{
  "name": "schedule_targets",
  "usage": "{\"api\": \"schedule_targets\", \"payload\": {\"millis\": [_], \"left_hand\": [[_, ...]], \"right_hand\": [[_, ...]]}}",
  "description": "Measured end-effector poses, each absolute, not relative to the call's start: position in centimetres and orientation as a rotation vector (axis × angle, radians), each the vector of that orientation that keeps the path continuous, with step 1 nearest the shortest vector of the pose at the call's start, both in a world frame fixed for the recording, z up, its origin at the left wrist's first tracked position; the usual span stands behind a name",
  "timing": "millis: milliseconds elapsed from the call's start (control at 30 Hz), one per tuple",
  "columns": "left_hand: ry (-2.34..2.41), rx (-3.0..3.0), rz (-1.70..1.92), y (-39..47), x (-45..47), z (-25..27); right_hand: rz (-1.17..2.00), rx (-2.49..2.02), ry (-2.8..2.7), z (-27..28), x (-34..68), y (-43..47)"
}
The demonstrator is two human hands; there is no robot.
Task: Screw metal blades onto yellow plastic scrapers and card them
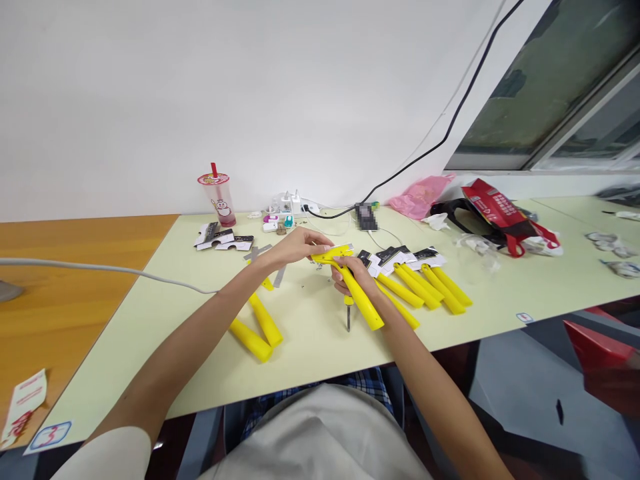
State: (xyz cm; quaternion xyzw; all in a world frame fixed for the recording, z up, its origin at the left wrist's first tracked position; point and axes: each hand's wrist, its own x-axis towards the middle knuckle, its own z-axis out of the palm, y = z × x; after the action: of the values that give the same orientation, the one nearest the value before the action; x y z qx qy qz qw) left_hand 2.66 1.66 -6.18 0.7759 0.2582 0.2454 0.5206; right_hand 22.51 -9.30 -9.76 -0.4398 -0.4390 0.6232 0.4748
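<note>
My left hand (303, 245) pinches the wide head of a yellow scraper (363, 297) with a metal strip along its edge. The scraper's long handle slants down to the right, over my right wrist. My right hand (350, 272) is closed round a screwdriver (349, 313), its shaft pointing down, while its thumb and finger also touch the scraper near the neck. Small metal bits, probably screws (320, 265), lie on the table behind the hands. Left of them, more yellow handles (265, 320) lie partly under my left forearm, beside grey metal strips (279, 277).
Several yellow scrapers with black-and-white card sleeves (397, 255) lie at the right. More sleeves (235, 243) sit at the left, near a lidded cup with a straw (220, 200). A power strip (290, 202), phone-like device (367, 217) and red bag (495, 210) stand along the back.
</note>
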Motion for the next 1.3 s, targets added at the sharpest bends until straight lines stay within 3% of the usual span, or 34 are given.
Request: {"api": "schedule_targets", "payload": {"millis": [567, 1300], "left_hand": [[0.748, 1.742, 0.666, 1.1, 2.8, -5.2], [0.707, 1.848, 0.588, 0.0, 2.1, -3.1]], "right_hand": [[1.556, -0.993, -1.076, -11.1, 22.7, -8.4], [1.462, -0.981, -1.155, -8.1, 22.2, -10.9]]}}
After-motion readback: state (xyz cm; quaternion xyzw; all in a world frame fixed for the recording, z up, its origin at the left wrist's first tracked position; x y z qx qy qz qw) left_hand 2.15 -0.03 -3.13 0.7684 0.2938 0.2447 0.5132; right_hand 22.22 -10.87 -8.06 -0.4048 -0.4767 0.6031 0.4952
